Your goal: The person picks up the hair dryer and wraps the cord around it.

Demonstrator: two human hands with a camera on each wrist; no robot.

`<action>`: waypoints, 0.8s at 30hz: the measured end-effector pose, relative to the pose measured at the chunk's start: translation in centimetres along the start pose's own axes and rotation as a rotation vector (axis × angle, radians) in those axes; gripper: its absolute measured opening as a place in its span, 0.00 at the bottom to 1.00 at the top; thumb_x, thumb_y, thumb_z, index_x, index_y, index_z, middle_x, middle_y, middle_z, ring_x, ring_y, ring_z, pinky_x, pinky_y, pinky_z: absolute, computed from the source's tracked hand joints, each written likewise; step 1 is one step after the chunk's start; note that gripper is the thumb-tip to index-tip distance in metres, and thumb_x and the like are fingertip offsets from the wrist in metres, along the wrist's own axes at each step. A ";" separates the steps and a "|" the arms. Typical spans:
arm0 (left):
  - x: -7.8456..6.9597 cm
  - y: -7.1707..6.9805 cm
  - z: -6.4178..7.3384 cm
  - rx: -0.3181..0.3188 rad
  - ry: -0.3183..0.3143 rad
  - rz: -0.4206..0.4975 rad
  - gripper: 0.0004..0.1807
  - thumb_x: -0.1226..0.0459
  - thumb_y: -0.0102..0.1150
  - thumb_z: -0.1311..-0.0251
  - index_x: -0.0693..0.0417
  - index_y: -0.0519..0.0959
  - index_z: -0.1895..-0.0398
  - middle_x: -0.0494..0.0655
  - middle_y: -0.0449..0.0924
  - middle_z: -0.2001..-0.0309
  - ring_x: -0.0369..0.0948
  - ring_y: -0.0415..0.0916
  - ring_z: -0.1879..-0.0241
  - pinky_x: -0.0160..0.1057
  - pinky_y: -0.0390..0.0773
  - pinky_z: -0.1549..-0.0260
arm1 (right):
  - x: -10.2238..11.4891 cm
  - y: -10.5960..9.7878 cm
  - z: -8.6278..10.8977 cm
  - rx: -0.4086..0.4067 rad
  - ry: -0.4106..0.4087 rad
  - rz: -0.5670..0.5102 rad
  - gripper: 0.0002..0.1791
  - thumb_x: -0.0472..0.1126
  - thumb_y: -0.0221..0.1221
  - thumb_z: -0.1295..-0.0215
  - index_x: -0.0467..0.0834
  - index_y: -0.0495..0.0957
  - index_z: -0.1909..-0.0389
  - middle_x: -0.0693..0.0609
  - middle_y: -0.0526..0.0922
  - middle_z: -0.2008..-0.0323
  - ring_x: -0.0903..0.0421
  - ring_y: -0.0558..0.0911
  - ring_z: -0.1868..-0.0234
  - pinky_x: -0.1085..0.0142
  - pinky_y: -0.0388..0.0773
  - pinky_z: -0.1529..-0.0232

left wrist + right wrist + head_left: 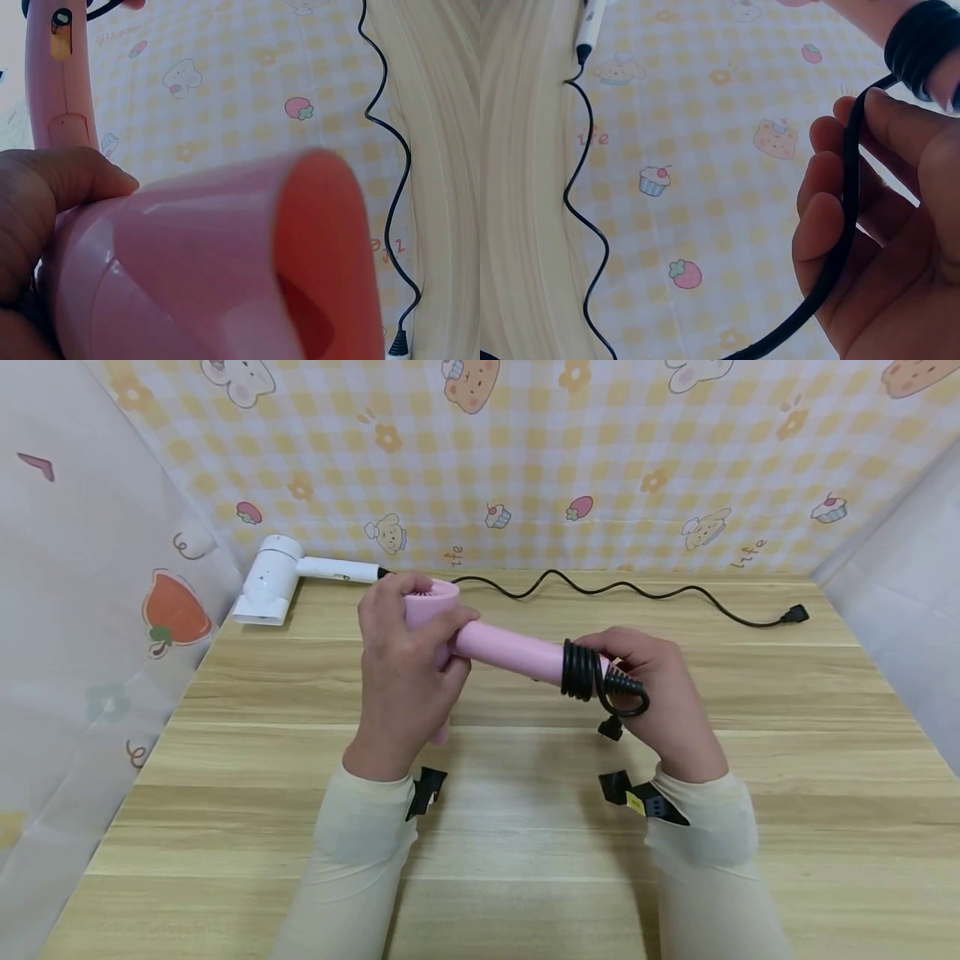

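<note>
A pink hair dryer [510, 647] is held up over the table, its handle pointing right. My left hand [401, 668] grips the dryer's head, with fingers over the top and thumb underneath. In the left wrist view the wide open end of the pink dryer's barrel [187, 262] faces right. Several turns of black cord [577, 670] wrap the far end of the handle. Beside those turns, my right hand [663, 702] pinches a loose length of the cord [849, 172] between thumb and curled fingers. A black plug [611, 727] shows below the right hand.
A white hair dryer [270, 581] lies at the table's back left. Its thin black cord [551, 572] runs in waves along the back edge to a plug [795, 614] at the right. Behind the wooden table [525, 852] hangs a yellow checked cloth [525, 460].
</note>
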State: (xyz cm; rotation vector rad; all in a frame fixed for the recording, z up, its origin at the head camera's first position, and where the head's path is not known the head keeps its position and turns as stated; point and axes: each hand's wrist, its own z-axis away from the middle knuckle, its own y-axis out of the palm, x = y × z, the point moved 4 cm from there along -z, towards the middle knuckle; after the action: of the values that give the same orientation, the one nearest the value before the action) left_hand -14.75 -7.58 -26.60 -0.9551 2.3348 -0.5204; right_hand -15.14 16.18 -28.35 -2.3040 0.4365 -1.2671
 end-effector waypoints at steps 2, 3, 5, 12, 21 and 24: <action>0.1 0.0 0.1 -0.008 -0.021 0.003 0.16 0.76 0.62 0.54 0.53 0.88 0.63 0.61 0.67 0.45 0.61 0.59 0.41 0.58 0.72 0.52 | 0.0 0.2 0.0 0.011 -0.028 0.018 0.09 0.26 0.63 0.39 0.43 0.86 0.63 0.56 0.84 0.67 0.58 0.76 0.71 0.70 0.72 0.67; 0.1 -0.1 0.1 -0.012 -0.031 0.004 0.17 0.77 0.62 0.55 0.53 0.88 0.63 0.61 0.67 0.45 0.61 0.59 0.41 0.58 0.72 0.52 | 0.0 0.3 0.0 0.016 -0.030 0.016 0.10 0.25 0.62 0.38 0.43 0.86 0.65 0.56 0.83 0.69 0.58 0.76 0.71 0.69 0.71 0.67; 0.2 0.0 0.1 -0.023 -0.054 0.012 0.18 0.77 0.62 0.56 0.52 0.88 0.63 0.61 0.67 0.44 0.61 0.59 0.41 0.58 0.72 0.52 | 0.0 0.4 0.0 0.021 -0.023 0.016 0.11 0.24 0.59 0.37 0.43 0.83 0.70 0.56 0.80 0.73 0.58 0.73 0.74 0.68 0.69 0.69; 0.7 0.1 0.2 -0.023 -0.112 0.026 0.17 0.76 0.61 0.56 0.51 0.87 0.62 0.61 0.66 0.44 0.61 0.59 0.42 0.57 0.70 0.51 | -0.1 0.7 -0.1 0.031 0.098 0.015 0.10 0.25 0.66 0.44 0.41 0.80 0.77 0.53 0.77 0.79 0.58 0.71 0.77 0.69 0.68 0.71; 1.2 0.4 0.4 -0.027 -0.166 0.023 0.17 0.75 0.63 0.54 0.52 0.88 0.61 0.61 0.65 0.43 0.60 0.57 0.40 0.57 0.69 0.50 | -0.5 1.2 0.1 0.142 0.315 -0.013 0.06 0.36 0.61 0.34 0.42 0.86 0.69 0.50 0.86 0.71 0.56 0.83 0.68 0.66 0.76 0.62; 1.3 0.4 0.5 -0.035 -0.187 0.019 0.17 0.75 0.63 0.53 0.52 0.88 0.60 0.61 0.65 0.43 0.60 0.57 0.40 0.57 0.69 0.50 | -0.3 1.4 0.0 0.163 0.266 -0.017 0.05 0.40 0.63 0.33 0.43 0.86 0.64 0.50 0.86 0.68 0.55 0.83 0.67 0.66 0.77 0.62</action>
State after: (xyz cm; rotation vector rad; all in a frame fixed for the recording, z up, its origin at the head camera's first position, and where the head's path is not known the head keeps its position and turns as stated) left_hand -15.43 -8.35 -27.67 -0.9534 2.1891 -0.3672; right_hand -15.35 15.19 -29.33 -2.0168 0.3863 -1.5652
